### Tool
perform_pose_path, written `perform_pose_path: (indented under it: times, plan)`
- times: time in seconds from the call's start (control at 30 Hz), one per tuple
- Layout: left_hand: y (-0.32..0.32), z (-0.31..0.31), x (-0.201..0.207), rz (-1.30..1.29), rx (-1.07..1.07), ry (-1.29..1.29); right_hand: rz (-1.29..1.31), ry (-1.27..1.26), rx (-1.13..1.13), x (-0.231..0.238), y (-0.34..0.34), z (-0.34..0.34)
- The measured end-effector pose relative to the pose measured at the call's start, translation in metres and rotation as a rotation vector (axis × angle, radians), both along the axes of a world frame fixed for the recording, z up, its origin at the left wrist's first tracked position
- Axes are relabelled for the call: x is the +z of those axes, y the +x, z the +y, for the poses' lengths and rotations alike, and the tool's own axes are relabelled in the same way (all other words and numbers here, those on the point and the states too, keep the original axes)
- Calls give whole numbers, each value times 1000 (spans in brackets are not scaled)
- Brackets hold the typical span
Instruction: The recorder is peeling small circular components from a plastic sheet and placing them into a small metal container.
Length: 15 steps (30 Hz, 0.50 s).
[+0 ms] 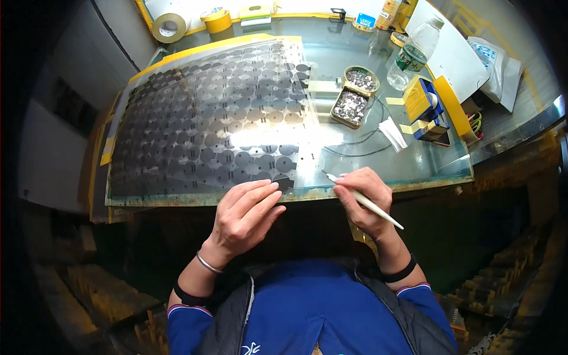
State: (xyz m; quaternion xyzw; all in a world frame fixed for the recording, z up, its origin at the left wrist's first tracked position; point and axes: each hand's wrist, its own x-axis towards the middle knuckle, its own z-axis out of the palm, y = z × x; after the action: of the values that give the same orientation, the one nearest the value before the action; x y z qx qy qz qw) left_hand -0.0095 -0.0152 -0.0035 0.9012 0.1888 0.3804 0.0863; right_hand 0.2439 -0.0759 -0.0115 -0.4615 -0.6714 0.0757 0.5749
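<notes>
My right hand [368, 198] grips a slim white pen-like tool [378, 210] with a fine dark tip; I cannot make out if that tip is a brush or a blade. The tip hovers at the front edge of the lit glass tabletop [426, 164]. My left hand [245, 214] holds nothing, its fingers stretched out close together at the same edge. Just beyond its fingertips lies a large clear film sheet [204, 115] printed with rows of dark discs. Yellow tape [222, 42] runs along the sheet's far edge.
Right of the film stand two small tins of dark and pale bits [350, 108], a thin dark cord [362, 155], a folded white tissue [392, 134] and a plastic bottle [414, 53]. A blue-and-yellow tape dispenser [427, 106] sits farther right. Tape rolls [169, 28] line the back.
</notes>
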Motion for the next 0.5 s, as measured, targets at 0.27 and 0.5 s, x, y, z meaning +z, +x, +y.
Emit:
perform_pose_path:
  times: [0.27, 0.5]
  plan:
    - [12, -6, 1, 168, 127, -71, -274, 2, 140, -1, -12, 8]
    - [17, 8, 4, 152, 45, -112, -290, -25, 160, -3, -7, 8]
